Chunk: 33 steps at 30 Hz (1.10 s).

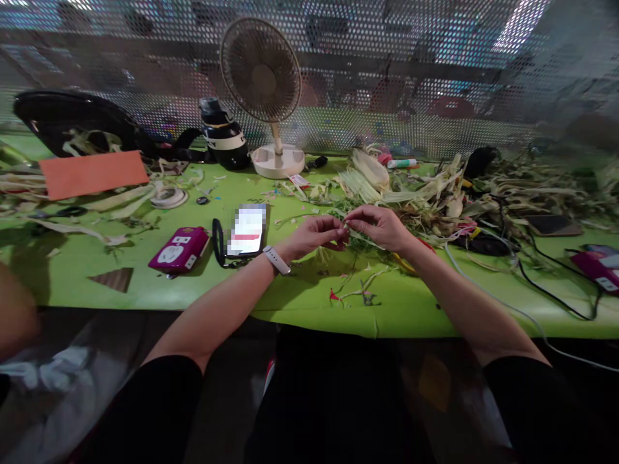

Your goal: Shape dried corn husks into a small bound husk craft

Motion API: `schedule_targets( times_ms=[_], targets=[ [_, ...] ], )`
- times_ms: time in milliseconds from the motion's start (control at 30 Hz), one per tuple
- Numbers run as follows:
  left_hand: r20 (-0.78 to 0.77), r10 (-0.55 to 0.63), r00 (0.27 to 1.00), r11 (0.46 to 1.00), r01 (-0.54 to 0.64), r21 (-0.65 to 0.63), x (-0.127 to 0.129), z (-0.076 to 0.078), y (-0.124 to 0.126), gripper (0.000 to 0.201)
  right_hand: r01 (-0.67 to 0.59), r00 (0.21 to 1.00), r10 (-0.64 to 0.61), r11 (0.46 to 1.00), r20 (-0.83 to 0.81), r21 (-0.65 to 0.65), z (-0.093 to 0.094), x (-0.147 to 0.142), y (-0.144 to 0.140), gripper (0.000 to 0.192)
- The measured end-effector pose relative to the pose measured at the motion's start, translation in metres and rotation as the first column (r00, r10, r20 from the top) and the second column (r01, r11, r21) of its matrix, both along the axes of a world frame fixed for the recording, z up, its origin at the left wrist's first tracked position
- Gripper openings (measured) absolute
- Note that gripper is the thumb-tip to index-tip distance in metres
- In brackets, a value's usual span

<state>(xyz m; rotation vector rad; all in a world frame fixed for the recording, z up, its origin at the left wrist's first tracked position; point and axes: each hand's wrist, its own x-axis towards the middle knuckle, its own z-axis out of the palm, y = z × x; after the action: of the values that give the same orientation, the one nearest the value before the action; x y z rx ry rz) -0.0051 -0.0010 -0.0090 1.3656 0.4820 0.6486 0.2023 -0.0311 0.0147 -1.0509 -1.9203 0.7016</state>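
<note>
My left hand (322, 233) and my right hand (380, 227) meet over the green tabletop, fingertips pinched close together. Between them shows a small pale bit, too small to name; thin green strands lie just below and behind it. A white watch band is on my left wrist. Right behind my right hand spreads a heap of dry corn husks (425, 193). In front of my hands lie a few scraps with a small red piece (334, 295). Left of my left hand rests a lit phone (247, 230) with a black strap.
A white fan (278, 161) and a black bottle (226, 138) stand at the back by a perforated metal screen. A magenta power strip (180, 250), a tape roll (169, 196) and orange card (94, 174) are left. Cables (546, 290) cross the right side. Another person's arm (17, 309) shows far left.
</note>
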Motion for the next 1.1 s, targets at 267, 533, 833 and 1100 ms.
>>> schedule_targets(
  times_ms=[267,533,833,1100],
  targets=[
    [0.125,0.356,0.926,0.924,-0.369,0.103,0.004,-0.001,0.008,0.033,0.222,0.640,-0.033,0.964,0.768,-0.144,0.044,0.051,-0.021,0.016],
    [0.215,0.460,0.861,0.876,-0.480,0.050,0.008,-0.004,0.013,0.024,0.328,0.345,-0.170,0.943,0.923,0.051,0.014,0.047,-0.064,0.013],
    [0.328,0.460,0.825,0.887,-0.447,-0.118,0.010,-0.001,0.016,0.028,0.414,0.287,-0.141,0.910,0.947,0.010,0.015,0.072,-0.067,0.032],
    [0.325,0.465,0.824,0.885,-0.431,-0.174,0.011,0.003,0.013,0.020,0.464,0.283,-0.035,0.880,0.958,-0.104,0.005,0.087,-0.052,0.032]
  ],
)
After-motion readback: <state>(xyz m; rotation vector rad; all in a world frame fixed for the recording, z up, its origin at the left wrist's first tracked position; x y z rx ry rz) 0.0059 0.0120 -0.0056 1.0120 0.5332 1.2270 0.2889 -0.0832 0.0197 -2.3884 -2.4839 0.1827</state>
